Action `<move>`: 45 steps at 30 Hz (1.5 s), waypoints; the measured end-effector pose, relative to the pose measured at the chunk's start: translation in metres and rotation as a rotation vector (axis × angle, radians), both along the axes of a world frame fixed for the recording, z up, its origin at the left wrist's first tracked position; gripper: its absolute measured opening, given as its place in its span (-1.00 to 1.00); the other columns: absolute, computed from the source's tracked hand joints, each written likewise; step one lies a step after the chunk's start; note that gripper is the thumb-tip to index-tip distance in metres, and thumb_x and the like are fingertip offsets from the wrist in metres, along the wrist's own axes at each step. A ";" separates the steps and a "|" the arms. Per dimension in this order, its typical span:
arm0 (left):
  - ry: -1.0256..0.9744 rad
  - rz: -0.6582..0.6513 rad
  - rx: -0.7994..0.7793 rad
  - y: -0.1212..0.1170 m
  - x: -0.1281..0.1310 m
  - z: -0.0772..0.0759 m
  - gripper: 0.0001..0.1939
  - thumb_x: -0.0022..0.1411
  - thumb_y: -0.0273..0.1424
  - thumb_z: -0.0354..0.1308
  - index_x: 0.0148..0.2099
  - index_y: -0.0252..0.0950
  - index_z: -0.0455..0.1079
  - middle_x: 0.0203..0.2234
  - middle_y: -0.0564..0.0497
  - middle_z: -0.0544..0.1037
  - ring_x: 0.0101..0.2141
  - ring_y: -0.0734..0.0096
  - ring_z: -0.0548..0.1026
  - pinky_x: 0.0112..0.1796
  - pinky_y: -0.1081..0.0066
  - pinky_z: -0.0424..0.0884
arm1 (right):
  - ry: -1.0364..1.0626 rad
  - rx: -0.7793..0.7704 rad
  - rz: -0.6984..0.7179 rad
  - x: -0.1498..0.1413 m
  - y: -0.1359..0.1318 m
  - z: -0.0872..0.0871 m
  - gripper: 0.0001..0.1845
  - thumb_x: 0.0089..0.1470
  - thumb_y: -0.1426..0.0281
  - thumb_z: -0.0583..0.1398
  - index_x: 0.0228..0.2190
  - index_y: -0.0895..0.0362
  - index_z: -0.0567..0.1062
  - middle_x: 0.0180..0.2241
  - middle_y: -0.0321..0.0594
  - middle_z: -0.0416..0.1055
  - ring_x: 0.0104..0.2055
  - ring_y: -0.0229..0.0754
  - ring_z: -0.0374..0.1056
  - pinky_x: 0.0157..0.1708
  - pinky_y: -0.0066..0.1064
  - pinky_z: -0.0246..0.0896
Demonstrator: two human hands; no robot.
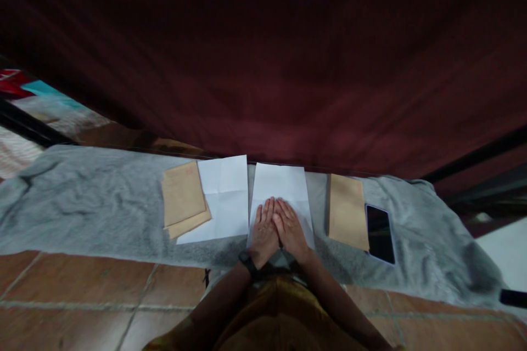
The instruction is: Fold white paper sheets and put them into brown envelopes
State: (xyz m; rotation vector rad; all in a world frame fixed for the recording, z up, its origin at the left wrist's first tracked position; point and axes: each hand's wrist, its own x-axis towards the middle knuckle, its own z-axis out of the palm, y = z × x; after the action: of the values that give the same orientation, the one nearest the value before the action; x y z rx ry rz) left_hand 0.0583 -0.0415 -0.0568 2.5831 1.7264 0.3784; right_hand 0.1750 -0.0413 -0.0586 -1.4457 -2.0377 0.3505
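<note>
head view: brown envelopes (183,192), contents hidden

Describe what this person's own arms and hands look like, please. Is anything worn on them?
Both the left hand and the right hand are ungloved, and the forearms are bare. A dark band, apparently a watch, circles the left wrist; the right wrist shows none. A golden-brown sleeve shows near the left elbow. No rings can be made out.

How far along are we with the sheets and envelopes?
Laying out looks done: the left sheet and right sheet lie open, creased. In hand: left hand and right hand, flat on the right sheet. Perhaps remaining: the left envelopes and right envelope, untouched by either hand.
</note>
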 end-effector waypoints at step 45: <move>-0.102 0.197 0.001 -0.010 -0.041 0.008 -0.38 0.47 -0.31 -0.14 0.46 -0.53 0.04 0.39 -0.33 0.18 0.41 0.03 0.09 0.35 -0.01 0.11 | -0.166 0.035 -0.392 0.043 -0.023 -0.014 -0.28 0.43 0.14 -0.06 0.42 0.31 0.01 0.42 0.20 -0.01 0.44 0.20 0.00 0.35 0.15 -0.02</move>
State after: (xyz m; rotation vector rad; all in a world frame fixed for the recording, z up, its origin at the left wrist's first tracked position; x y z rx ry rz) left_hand 0.0177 -0.0519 -0.0486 2.3547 1.9483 0.5051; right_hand 0.2175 -0.0647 -0.0727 -1.8559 -1.8149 0.0315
